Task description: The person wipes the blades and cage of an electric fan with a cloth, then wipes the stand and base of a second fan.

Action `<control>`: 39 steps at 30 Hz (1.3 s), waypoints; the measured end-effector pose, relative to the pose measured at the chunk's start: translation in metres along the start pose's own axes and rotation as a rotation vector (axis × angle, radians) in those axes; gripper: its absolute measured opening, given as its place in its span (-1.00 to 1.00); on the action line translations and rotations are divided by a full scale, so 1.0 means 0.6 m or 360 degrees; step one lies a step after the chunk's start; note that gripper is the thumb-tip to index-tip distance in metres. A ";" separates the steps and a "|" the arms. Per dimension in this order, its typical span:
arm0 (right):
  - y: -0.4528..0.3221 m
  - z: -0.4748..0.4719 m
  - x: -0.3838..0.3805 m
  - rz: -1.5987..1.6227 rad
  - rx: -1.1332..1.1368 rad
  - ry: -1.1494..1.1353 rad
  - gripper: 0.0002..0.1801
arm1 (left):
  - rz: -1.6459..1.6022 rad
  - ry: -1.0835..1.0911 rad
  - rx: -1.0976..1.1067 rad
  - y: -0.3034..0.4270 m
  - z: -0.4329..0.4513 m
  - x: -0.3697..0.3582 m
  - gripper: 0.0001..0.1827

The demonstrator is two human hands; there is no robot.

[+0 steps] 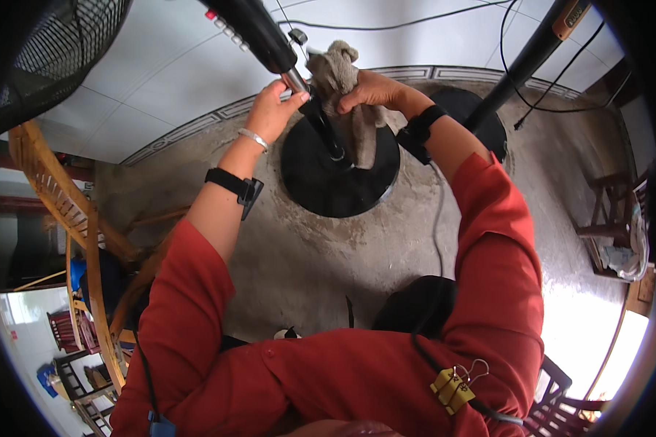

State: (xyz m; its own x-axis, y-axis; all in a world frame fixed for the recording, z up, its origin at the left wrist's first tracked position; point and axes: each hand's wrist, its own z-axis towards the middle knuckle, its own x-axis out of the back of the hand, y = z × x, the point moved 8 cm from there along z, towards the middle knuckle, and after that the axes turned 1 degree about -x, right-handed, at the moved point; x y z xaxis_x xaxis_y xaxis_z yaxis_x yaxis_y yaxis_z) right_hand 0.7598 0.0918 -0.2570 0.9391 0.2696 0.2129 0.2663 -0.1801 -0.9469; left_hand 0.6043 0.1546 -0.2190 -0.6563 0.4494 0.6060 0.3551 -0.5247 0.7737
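Observation:
A pedestal fan stands before me, with its black control column (259, 38), short chrome pole section (295, 81), lower black tube (323, 127) and round black base (328, 191). My left hand (273, 112) grips the chrome section with thumb and fingertips. In my right hand (374, 93) is a bunched grey-brown cloth (336, 71), just right of the tube. One end of the cloth hangs down over the base. Whether the cloth touches the tube is hard to tell. The fan's mesh guard (68, 65) fills the upper left corner.
To the right, another black pole (516, 76) rises from a second round base (454, 104), with a loose black cable (566, 109) beside it. White tiled wall (158, 71) lies behind. A wooden chair (95, 224) stands left; a dark stool (607, 207) is at right.

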 end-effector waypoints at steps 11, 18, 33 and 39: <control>0.332 0.130 -0.140 -0.0137 -0.0128 0.0160 -0.46 | -0.0116 0.0018 0.0346 -0.001 -0.034 -0.006 -0.62; 0.243 -0.024 -0.049 0.0551 0.0065 0.0327 -0.59 | -0.0211 -0.0060 0.0329 0.007 -0.032 -0.017 -0.66; -0.502 -0.082 0.052 0.0142 0.1669 0.0483 -0.46 | -0.0086 -0.0023 0.0235 -0.001 -0.003 -0.031 -0.79; -0.297 -0.058 -0.041 -0.0862 0.1066 0.0858 -0.43 | 0.0122 0.0016 0.0347 0.007 -0.030 -0.015 -0.64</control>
State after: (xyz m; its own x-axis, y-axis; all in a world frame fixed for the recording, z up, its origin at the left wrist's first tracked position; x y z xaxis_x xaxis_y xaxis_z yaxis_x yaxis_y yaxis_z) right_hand 0.6969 0.0842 -0.0850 0.7451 -0.3350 0.5767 0.6641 0.4515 -0.5959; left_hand 0.5995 0.1350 -0.2243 -0.6284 0.4063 0.6633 0.5387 -0.3878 0.7479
